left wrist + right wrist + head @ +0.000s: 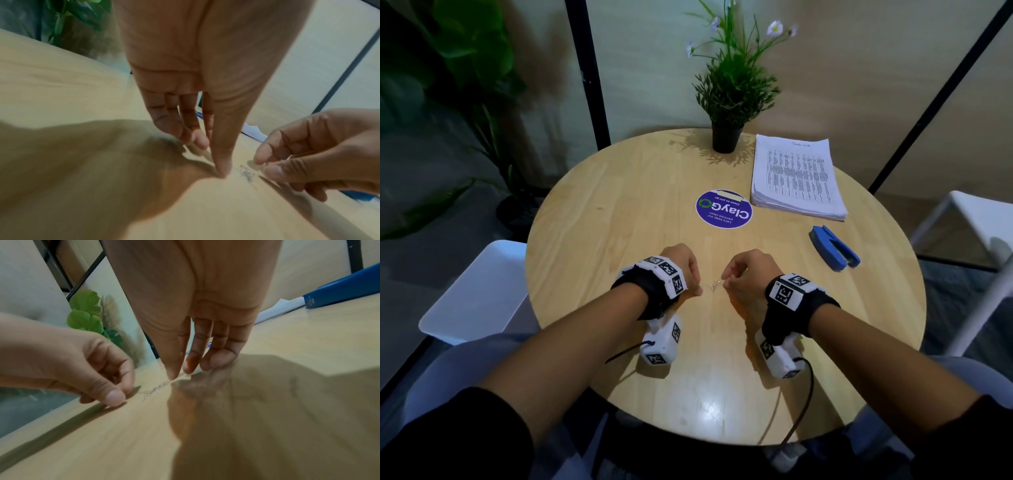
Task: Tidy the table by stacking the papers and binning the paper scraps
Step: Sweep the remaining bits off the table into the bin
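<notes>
A neat stack of printed papers (796, 178) lies at the back right of the round wooden table (619, 205). A small heap of tiny pale scraps (711, 286) (246, 173) (156, 387) sits near the front middle, between my hands. My left hand (698, 291) (216, 162) (121, 394) has its fingers curled, thumb tip down on the wood just left of the heap, nothing visible in it. My right hand (726, 279) (265, 165) (180, 373) pinches thumb against fingertips at the heap's right end.
A blue stapler (832, 248) lies right of centre, in front of the papers. A round purple sticker (723, 209) marks the table's middle and a potted plant (726, 137) stands at the back. White seats (472, 294) (962, 219) flank the table.
</notes>
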### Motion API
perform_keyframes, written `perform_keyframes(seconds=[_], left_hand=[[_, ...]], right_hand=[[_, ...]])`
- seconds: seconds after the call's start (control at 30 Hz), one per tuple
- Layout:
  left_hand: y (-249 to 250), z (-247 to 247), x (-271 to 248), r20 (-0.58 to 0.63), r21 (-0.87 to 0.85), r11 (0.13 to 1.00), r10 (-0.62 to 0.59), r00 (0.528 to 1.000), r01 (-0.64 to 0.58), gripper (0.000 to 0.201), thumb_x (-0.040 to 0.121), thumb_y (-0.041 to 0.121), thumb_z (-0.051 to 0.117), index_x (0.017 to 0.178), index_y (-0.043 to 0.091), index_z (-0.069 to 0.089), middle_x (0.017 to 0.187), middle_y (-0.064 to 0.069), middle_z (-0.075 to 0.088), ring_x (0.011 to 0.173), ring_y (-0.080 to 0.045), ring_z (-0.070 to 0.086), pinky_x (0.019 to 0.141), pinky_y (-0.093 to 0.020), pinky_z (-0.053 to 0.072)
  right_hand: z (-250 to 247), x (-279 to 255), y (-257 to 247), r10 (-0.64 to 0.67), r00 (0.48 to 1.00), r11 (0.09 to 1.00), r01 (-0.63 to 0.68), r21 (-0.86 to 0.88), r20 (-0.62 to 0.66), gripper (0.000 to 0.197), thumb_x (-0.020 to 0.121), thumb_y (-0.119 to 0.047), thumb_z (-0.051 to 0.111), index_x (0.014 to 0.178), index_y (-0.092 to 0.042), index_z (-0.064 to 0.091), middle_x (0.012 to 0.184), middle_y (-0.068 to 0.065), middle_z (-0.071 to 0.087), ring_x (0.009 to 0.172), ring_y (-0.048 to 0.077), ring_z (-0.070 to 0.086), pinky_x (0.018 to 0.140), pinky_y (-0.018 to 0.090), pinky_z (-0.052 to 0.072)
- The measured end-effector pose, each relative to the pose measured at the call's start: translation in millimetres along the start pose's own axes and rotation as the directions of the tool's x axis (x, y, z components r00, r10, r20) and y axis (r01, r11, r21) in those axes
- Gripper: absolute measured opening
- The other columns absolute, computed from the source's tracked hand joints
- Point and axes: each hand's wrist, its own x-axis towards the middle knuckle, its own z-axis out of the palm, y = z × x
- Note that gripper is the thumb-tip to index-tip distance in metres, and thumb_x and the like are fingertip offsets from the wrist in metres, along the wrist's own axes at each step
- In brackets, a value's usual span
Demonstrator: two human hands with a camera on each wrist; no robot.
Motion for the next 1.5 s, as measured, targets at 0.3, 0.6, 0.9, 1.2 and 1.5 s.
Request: perform_keyframes(seconds=[0.3, 0.6, 0.9, 1.2, 1.5], left_hand=[[1.8, 11.3, -12.4, -0.054, 0.023, 0.999, 0.028, 0.998, -0.027, 0.011, 0.078, 0.011, 0.071, 0.088, 0.011, 0.072, 0.101, -0.009, 0.072, 0.096, -0.025, 0.066, 0.071, -0.024, 0.044], [5.5, 12.9, -2.7, -0.105, 0.003, 0.999, -0.033, 0.994, 0.033, 0.019, 0.084, 0.007, 0.065, 0.103, 0.008, 0.069, 0.111, -0.011, 0.069, 0.103, -0.028, 0.065, 0.084, -0.03, 0.05], [-4.6, 10.7, -5.8, -0.095, -0.032, 0.999, 0.003, 0.995, -0.007, 0.018, 0.084, 0.004, 0.061, 0.094, 0.012, 0.073, 0.106, -0.008, 0.071, 0.1, -0.025, 0.065, 0.079, -0.027, 0.047], [-4.7, 13.9, -10.4, -0.098, -0.049, 0.999, -0.008, 0.995, 0.003, 0.023, 0.083, 0.003, 0.059, 0.1, 0.015, 0.07, 0.11, -0.008, 0.067, 0.102, -0.024, 0.063, 0.074, -0.024, 0.044], [6.9, 26.0, -7.6, -0.136, 0.027, 1.0, 0.017, 0.991, -0.013, 0.016, 0.082, 0.013, 0.065, 0.097, 0.011, 0.067, 0.107, -0.01, 0.067, 0.096, -0.028, 0.065, 0.077, -0.029, 0.049]], right_hand=[[13.3, -4.7, -7.7, -0.005, 1.0, 1.0, 0.006, -0.004, 0.014, 0.004, 0.078, -0.019, 0.073, 0.075, -0.02, 0.07, 0.079, -0.003, 0.067, 0.079, 0.014, 0.062, 0.069, 0.025, 0.05], [6.0, -7.3, -4.6, 0.028, 0.999, 0.999, -0.029, 0.019, 0.041, 0.018, 0.07, -0.022, 0.082, 0.085, -0.018, 0.072, 0.078, -0.002, 0.066, 0.073, 0.013, 0.059, 0.063, 0.021, 0.047], [14.5, -1.6, -7.3, -0.037, 0.997, 0.998, 0.033, 0.059, 0.074, 0.029, 0.069, -0.025, 0.082, 0.097, -0.026, 0.075, 0.087, -0.004, 0.068, 0.079, 0.01, 0.059, 0.065, 0.021, 0.045], [9.4, -1.2, -0.3, -0.069, 0.994, 0.982, 0.053, 0.18, 0.082, 0.021, 0.07, -0.019, 0.081, 0.091, -0.02, 0.077, 0.085, -0.003, 0.074, 0.084, 0.01, 0.066, 0.078, 0.025, 0.055], [-2.0, 2.5, 3.1, -0.053, 0.996, 0.999, 0.054, -0.005, 0.076, 0.007, 0.078, -0.017, 0.075, 0.084, -0.015, 0.077, 0.084, 0.002, 0.073, 0.081, 0.014, 0.064, 0.066, 0.018, 0.046]])
